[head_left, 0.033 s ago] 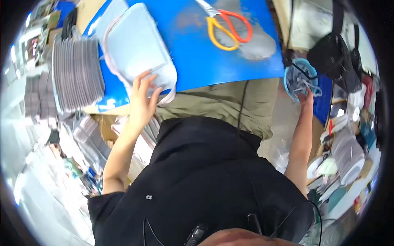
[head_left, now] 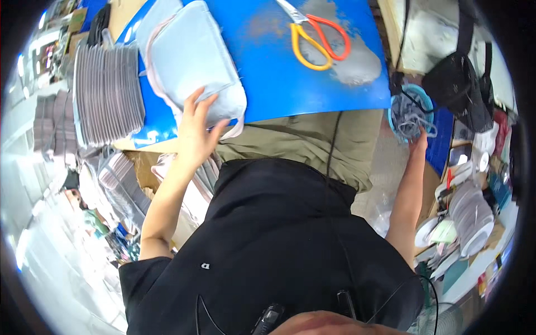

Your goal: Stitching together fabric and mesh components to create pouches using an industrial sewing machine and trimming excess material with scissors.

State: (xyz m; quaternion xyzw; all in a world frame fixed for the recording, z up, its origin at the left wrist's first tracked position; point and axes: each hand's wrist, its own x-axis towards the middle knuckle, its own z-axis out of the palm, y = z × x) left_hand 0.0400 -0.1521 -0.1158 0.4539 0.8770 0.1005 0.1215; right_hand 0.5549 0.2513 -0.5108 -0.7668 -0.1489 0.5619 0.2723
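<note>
My left hand rests with fingers spread on the near end of a light blue fabric piece with pinkish edging, which lies on the blue tabletop. At the far right, my right hand reaches to a small light blue basket. Grey-blue fabric strips fill the basket, and they hide most of that hand's fingers; whether they grip a strip does not show. Scissors with one yellow and one orange handle lie on the table, apart from both hands.
Left of the fabric piece stands a stack of greyish padded pieces, with another stack beyond it. A black bag hangs right of the basket. Olive cloth lies below the table's near edge. Cluttered shelves line the right.
The whole view has shifted slightly. Both hands keep their places, the left on the fabric piece and the right at the basket.
</note>
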